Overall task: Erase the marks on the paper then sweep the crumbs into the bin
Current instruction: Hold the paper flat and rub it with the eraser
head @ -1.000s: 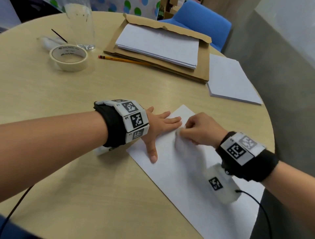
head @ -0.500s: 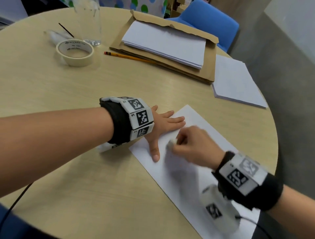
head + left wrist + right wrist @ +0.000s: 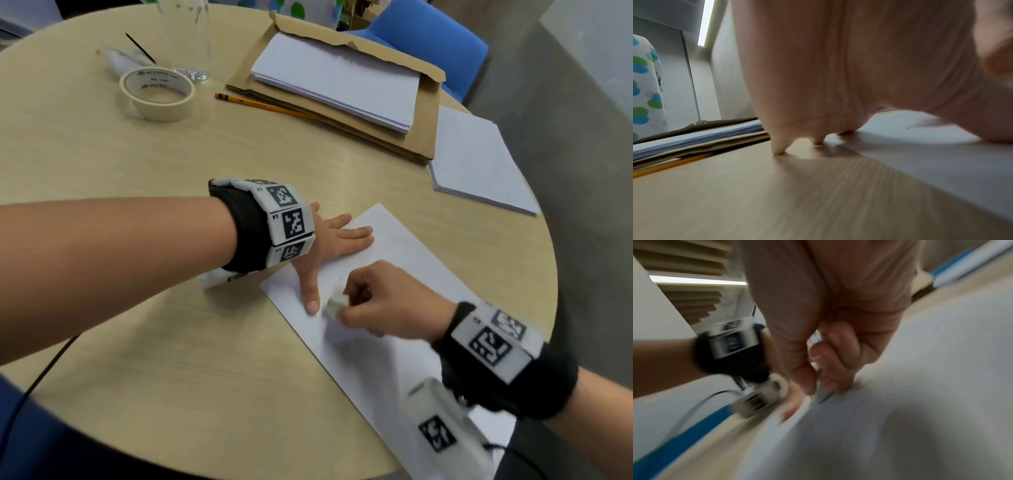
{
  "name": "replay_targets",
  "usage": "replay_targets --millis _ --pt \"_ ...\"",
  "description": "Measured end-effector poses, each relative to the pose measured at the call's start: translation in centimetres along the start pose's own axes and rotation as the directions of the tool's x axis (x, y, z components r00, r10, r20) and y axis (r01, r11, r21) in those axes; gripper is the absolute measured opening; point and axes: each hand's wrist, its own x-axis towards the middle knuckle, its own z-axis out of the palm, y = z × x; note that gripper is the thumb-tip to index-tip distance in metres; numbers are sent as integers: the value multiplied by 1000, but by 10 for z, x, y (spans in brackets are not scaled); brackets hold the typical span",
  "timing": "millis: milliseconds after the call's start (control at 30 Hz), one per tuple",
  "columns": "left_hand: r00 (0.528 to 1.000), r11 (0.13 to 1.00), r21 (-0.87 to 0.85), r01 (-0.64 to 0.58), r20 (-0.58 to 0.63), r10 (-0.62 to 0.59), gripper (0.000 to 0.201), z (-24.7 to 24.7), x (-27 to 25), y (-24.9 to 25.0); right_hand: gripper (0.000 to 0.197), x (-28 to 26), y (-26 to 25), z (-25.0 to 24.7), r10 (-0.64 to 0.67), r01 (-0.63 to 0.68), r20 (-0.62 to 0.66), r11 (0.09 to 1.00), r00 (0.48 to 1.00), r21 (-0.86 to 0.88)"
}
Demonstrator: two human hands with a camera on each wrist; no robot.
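Note:
A white sheet of paper lies at an angle on the round wooden table. My left hand lies flat with its fingers spread, pressing the sheet's far left corner; its thumb reaches along the paper's left edge. My right hand pinches a small white eraser and holds it down on the paper just beside that thumb. In the right wrist view the eraser sits between thumb and fingers, its tip on the paper. A faint grey smudge shows near the sheet's middle. No bin is visible.
At the back lie a brown envelope with a paper stack on it, a yellow pencil, a roll of masking tape and a clear glass. More loose sheets rest by the right edge, a blue chair behind.
My right hand has slid the eraser down the paper toward me, from beside the left fingertips to beside the left thumb's tip. The left hand has kept its place.

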Motion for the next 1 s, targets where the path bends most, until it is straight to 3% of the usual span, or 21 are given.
replay_targets --millis 67,133,200,267,367,500,567,667,767,867,933,1000 --pt "1000 1000 -13 0 -8 0 134 0 0 0 17 15 7 -18 52 -51 -56 998 997 26" --pt "999 1000 -27 -14 -32 13 135 2 0 0 23 26 10 -28 82 -71 -239 996 968 53" --pt "999 1000 -26 -16 -45 15 134 3 1 0 29 21 5 -17 21 -20 -315 1000 949 6" --pt "1000 1000 -22 -5 -29 5 135 3 1 -2 29 6 -3 4 -62 51 -215 997 975 -58" --pt "1000 1000 -18 4 -9 -4 135 2 1 -2 20 0 -3 5 -43 42 -63 999 997 -31" --pt "1000 999 -38 1 -29 -2 134 3 1 0 23 26 9 -27 107 -101 -281 994 954 33" --pt "999 999 -41 3 -46 -5 133 3 1 0 28 27 7 -23 75 -83 -352 997 933 -7" --pt "999 1000 -21 12 -35 -13 134 3 1 -1 26 10 -6 3 -67 48 -202 994 977 -94" --pt "1000 1000 -20 17 -17 -17 135 2 0 0 22 6 -4 -3 -55 53 -11 993 998 -106" --pt "999 1000 -24 -1 -38 0 132 1 -2 2 29 22 5 -28 -43 21 -171 991 984 -129" --pt "999 1000 -20 -5 -48 4 131 1 -2 3 33 22 8 -26 -100 68 -279 990 955 -122" --pt "999 1000 -12 7 -44 -7 130 1 -1 2 35 9 8 -12 -175 144 -207 977 962 -157"
